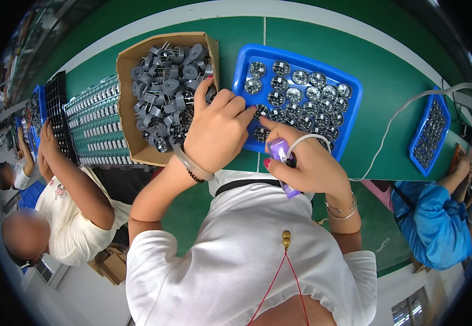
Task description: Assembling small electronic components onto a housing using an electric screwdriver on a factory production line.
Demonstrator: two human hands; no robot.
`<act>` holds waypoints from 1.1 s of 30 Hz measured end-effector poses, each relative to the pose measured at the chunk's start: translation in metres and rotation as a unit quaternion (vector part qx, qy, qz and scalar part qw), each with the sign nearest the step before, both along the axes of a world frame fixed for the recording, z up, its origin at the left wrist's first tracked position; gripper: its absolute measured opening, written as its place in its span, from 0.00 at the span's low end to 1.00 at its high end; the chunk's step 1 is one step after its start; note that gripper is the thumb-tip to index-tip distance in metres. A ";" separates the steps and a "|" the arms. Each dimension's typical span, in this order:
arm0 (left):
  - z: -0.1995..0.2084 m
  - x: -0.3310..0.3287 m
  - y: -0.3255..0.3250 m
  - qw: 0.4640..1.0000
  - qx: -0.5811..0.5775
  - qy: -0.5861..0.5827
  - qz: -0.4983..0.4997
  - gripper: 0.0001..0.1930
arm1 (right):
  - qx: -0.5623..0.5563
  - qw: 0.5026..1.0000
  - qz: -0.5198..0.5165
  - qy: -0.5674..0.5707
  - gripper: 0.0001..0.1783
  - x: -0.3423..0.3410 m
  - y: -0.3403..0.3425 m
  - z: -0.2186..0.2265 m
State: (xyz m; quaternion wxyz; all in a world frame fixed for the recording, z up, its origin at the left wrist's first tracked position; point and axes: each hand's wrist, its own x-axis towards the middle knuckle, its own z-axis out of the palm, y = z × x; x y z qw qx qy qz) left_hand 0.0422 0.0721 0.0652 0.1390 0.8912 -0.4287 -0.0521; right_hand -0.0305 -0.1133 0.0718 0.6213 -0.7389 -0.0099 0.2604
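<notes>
My left hand (217, 127) bends over the gap between a cardboard box (124, 103) and a blue tray (351, 127), one finger stretched toward the box's edge. Its other fingers are curled, and their tips pinch a small round electronic part (260, 111) at the tray's left side. The right hand (309, 163) is closed around a small purple tool (279, 149) with a black part and a white loop. From that hand the index fingertip reaches to the same round part. Rows of similar round parts (313, 93), dark and shiny on top, lie in the tray.
Grey cylindrical components (170, 87) with wire leads fill the box. Left of it stand racks of green circuit boards (97, 122). Another blue tray (430, 133) lies to the right, past a white cable (390, 122). Co-workers sit on both sides at the green table (388, 65).
</notes>
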 end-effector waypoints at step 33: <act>0.030 -0.006 0.002 0.982 -0.175 0.047 -0.051 0.09 | -0.005 0.918 -0.167 -0.360 0.34 -0.014 0.002 -0.018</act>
